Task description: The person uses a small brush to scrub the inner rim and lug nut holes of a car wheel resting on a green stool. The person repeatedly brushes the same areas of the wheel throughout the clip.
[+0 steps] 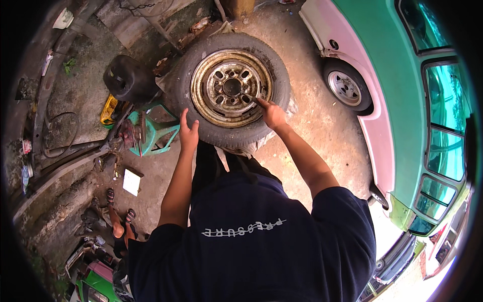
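A worn black tire (177, 88) lies flat in front of me, its rusty steel wheel rim (200, 80) facing up. My left hand (188, 135) rests at the tire's near left sidewall, thumb and fingers apart, with nothing held in it. Over the near right part of the rim, my right hand (274, 115) is closed on a thin dark tool (257, 101). The tool points inward toward the wheel's hub; its exact kind is hidden by the fingers. Pale sheeting shows under the tire's edge.
Left of the tire stand a green plastic stool (151, 133) and a black container (126, 79), with a yellow object (107, 110) beside them. A green and pink vehicle (390, 100) takes up the right side. Another person's legs (117, 229) appear at lower left, near a white square (132, 182).
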